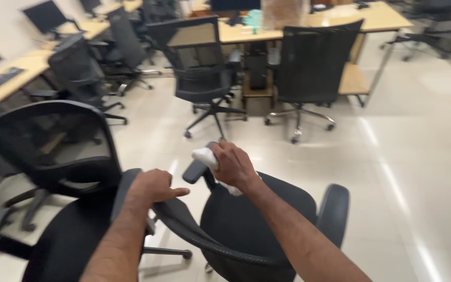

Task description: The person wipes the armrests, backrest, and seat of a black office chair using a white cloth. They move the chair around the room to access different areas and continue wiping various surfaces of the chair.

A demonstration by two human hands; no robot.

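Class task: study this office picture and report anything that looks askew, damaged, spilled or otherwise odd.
Nothing looks damaged or spilled. The left hand rests on the backrest of the nearest black mesh office chair, while the right hand presses a crumpled white cloth onto its armrest. Other chairs stand scattered at loose angles on the glossy floor.

We see an evenly lit indoor scene, bright without being harsh. The glossy floor carries long pale streaks of glare running diagonally down the right side of the frame, reflections of lights overhead. Shadows under the chairs are soft and shallow. The top edge is smeared by motion blur: the desks and the items on them at upper centre lose their outlines. The forearms and the dark chair at the bottom are sharper, though slightly soft. Lines bend outward toward the corners, a wide-angle distortion. Black mesh swallows detail at left.
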